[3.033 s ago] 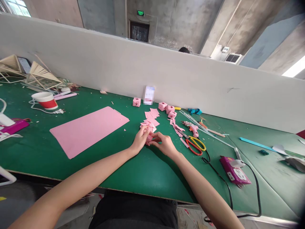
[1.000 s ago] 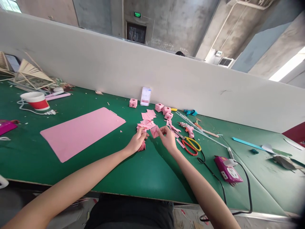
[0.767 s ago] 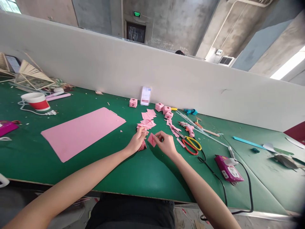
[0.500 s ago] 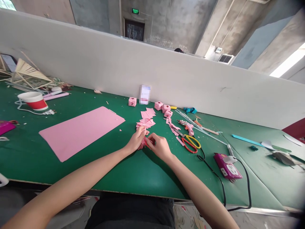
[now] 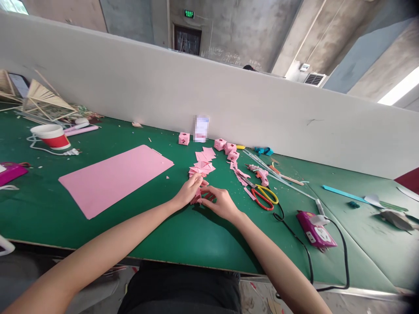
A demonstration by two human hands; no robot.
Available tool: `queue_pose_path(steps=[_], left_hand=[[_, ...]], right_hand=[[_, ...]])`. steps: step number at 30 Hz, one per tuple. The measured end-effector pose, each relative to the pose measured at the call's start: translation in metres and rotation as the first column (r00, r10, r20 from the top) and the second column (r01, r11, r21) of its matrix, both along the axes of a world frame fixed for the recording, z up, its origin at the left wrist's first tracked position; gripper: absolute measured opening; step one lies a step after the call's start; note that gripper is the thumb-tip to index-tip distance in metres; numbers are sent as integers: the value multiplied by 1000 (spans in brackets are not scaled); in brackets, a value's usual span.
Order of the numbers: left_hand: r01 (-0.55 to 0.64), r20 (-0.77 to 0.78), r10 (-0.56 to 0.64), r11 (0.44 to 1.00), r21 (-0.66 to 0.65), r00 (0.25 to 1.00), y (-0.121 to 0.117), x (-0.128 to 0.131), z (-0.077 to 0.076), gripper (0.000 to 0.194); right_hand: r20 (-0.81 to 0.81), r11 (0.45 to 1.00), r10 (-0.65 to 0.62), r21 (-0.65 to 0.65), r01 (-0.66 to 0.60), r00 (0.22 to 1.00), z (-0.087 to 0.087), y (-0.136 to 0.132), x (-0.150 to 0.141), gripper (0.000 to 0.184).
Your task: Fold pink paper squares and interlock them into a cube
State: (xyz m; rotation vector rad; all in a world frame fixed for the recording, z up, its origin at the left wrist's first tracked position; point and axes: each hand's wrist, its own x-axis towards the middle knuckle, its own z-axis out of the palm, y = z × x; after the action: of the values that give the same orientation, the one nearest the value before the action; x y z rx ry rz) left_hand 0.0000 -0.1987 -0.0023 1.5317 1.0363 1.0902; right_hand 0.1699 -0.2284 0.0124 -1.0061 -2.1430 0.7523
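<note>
Close to the table's front middle, my left hand (image 5: pixel 189 192) is closed on a folded pink paper piece (image 5: pixel 196 198), partly hidden by the fingers. My right hand (image 5: pixel 220 203) meets the same piece from the right, thumb and forefinger curved in a C with their tips at its edge. Just beyond my hands lies a row of folded pink paper pieces (image 5: pixel 202 167), with flat pink paper squares (image 5: pixel 205 154) behind them. Farther back sit pink paper cubes with diamond-shaped holes, one cube (image 5: pixel 183 138) to the left and a cluster of cubes (image 5: pixel 230 148) to the right.
A large pink sheet (image 5: pixel 116 181) lies left. To the right are scissors (image 5: pixel 264 197), a pink glue gun (image 5: pixel 261 173), paper strips (image 5: pixel 241 176) and a magenta power socket (image 5: pixel 316 229) with a black cord. A paper cup (image 5: pixel 52 136) stands far left; a white partition (image 5: pixel 147 87) rises behind.
My right hand's fingers have spread from a tight pinch into a wider curve at the paper piece. My left hand stays on it. The whole view has shifted slightly.
</note>
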Motion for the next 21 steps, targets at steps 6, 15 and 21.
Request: queue_pose_path(steps=[6, 15, 21], left_hand=[[5, -14, -6, 1000, -12, 1000, 1, 0, 1, 36], [19, -2, -19, 999, 37, 1000, 3, 0, 0, 36], [32, 16, -32, 999, -5, 999, 1, -1, 2, 34]], right_hand=[[-99, 999, -2, -41, -2, 995, -9, 6, -1, 29], [-117, 1000, -9, 0, 9, 993, -14, 9, -4, 27], [-43, 995, -32, 91, 36, 999, -14, 7, -5, 29]])
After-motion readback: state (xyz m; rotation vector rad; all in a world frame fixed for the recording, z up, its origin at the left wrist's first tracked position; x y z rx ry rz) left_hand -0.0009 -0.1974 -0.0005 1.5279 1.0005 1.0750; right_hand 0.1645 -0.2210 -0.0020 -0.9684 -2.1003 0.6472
